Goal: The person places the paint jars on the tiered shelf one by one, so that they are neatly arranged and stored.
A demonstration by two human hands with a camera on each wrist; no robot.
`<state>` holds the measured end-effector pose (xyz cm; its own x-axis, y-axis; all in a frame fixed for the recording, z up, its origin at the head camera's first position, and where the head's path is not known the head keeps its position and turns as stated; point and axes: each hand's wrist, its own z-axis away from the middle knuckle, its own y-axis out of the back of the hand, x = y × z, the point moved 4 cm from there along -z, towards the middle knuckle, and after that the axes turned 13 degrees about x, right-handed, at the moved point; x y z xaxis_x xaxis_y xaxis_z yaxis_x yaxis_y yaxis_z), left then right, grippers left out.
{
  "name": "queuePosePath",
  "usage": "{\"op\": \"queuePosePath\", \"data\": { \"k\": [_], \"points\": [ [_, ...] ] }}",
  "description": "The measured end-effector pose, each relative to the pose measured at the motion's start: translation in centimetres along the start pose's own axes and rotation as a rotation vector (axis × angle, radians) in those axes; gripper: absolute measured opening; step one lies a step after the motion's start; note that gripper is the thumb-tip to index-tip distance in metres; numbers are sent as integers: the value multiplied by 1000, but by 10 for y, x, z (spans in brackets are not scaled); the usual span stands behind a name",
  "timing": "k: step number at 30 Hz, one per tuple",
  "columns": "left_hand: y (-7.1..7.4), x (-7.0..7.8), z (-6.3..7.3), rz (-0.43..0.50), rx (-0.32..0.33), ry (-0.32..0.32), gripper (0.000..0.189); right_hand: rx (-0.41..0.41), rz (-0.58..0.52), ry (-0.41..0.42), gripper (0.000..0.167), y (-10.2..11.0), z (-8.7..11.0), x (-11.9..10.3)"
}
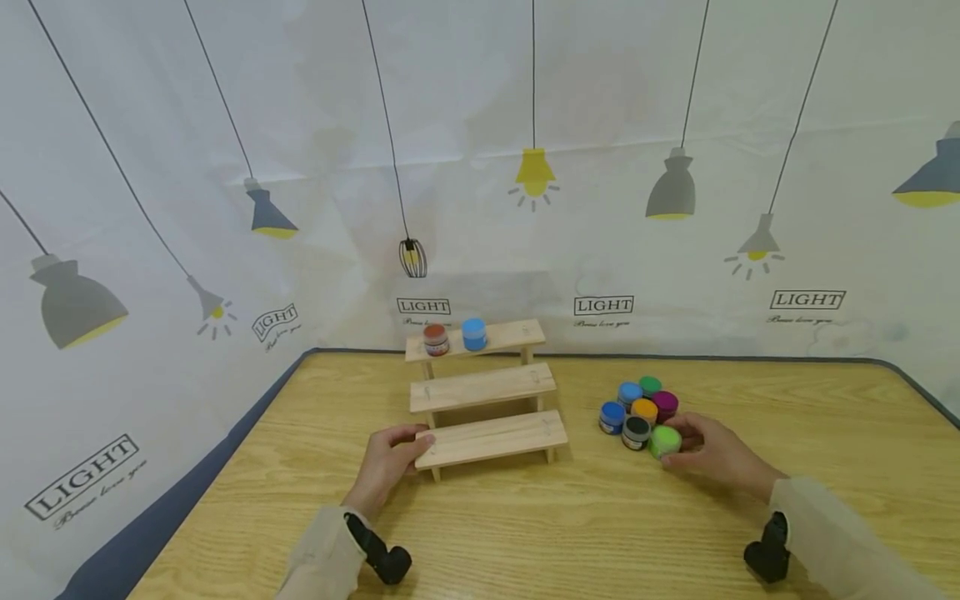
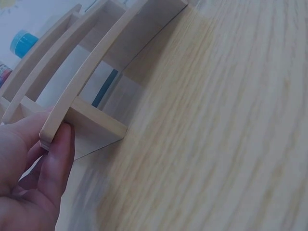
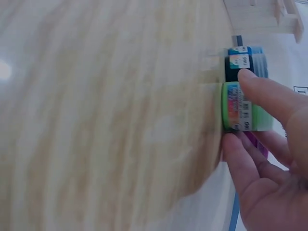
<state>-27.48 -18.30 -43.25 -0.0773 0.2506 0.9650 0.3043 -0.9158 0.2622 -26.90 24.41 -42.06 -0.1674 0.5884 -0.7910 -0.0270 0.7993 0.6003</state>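
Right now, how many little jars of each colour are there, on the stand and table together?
Light blue jars: 2
Deep blue jar: 1
Reddish-brown jar: 1
Dark green jar: 1
Lime green jar: 1
Purple jar: 1
Orange jar: 1
Black jar: 1
Total: 9

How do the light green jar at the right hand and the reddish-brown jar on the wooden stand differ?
Colour: the light green jar is bright, the reddish-brown jar darker.
Place: the light green jar is beside the black jar; the reddish-brown jar stands on the top step of the wooden stand.
Contact: the right hand holds the light green jar; neither hand touches the reddish-brown jar.
Both are short, round jars.
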Motion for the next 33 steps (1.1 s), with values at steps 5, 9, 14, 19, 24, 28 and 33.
{"op": "queuePosePath", "data": {
  "k": [5, 9, 14, 19, 24, 28, 33],
  "points": [
    [0, 0, 0, 10, -1, 10, 31, -52, -45, 4, 56, 1, -1, -2],
    [0, 1, 0, 13, -1, 17, 32, -53, -20, 23, 51, 1, -3, -2],
    [1, 3, 1, 18, -6, 23, 32, -40, -4, 25, 45, 1, -3, 0],
    [3, 17, 12, 20, -33, 25, 31, -17, 22, 22, 43, 2, -1, -2],
    [3, 17, 13, 21, -36, 31, 31, 32, 89, 61, 45, 8, 3, -12],
    [1, 4, 4, 22, -21, 35, 32, 42, 85, 93, 47, 13, 4, -23],
    [1, 2, 2, 15, -9, 28, 31, 49, 80, 148, 46, 16, 2, -34]
  ]
}}
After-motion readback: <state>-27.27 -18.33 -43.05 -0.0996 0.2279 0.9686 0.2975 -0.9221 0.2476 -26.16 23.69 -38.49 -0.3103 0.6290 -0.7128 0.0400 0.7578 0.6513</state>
